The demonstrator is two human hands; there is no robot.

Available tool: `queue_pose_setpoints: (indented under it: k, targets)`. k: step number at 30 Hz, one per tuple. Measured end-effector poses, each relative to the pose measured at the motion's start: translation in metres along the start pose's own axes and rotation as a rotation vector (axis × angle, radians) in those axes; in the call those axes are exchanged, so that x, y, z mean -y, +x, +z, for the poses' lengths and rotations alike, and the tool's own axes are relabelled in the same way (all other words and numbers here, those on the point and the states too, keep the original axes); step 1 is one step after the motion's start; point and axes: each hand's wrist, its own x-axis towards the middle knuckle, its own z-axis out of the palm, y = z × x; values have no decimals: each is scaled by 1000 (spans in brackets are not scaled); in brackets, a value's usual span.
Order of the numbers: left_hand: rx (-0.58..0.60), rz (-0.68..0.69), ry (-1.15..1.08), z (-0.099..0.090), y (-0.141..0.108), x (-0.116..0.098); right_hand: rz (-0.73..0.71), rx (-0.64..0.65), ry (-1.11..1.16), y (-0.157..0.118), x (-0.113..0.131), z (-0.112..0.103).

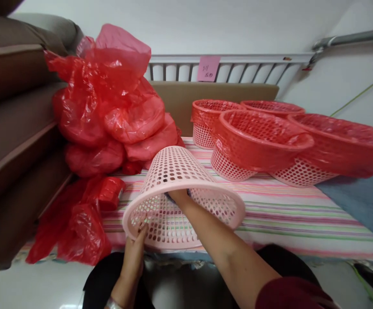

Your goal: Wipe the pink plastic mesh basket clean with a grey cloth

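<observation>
A pale pink perforated plastic basket (pixel 180 167) lies tipped on its side on the striped cloth, its mouth facing me. My left hand (pixel 136 249) grips the rim at the lower left, thumb on the inside. Deep in the basket is my right hand (pixel 178 195), its fingers mostly hidden by the basket's upper wall. Bits of a dark bluish cloth (pixel 170 198) show around that hand, which appears closed on it.
Several baskets lined with red plastic bags (pixel 257 137) stand on the right. Piled red bags (pixel 109 111) sit at the left, with a roll of red bags (pixel 111 193) nearer me. Stacked brown cushions (pixel 16 120) border the left; a white radiator (pixel 234 71) lines the wall.
</observation>
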Motion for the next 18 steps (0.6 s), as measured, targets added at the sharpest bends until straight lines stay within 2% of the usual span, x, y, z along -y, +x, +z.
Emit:
queue_pose_setpoints:
  k: [3,7,11,13,15,18]
  targets:
    - [-22,29,25,-1,2,0,-73,47,-167,-21,11,-13]
    - [-46,52,57,1,-2,1,-36,304,-433,-88,35,-34]
    - [-57,59,136,-1,-7,-1,-167,467,-415,-171,50,-57]
    - [-49,44,155,-3,-8,-2,-183,528,-397,-195,52,-67]
    - [-26,20,148,-4,-9,-2,-166,541,-399,-199,52,-71]
    - [9,-8,108,-3,-9,1,-120,467,-448,-170,51,-62]
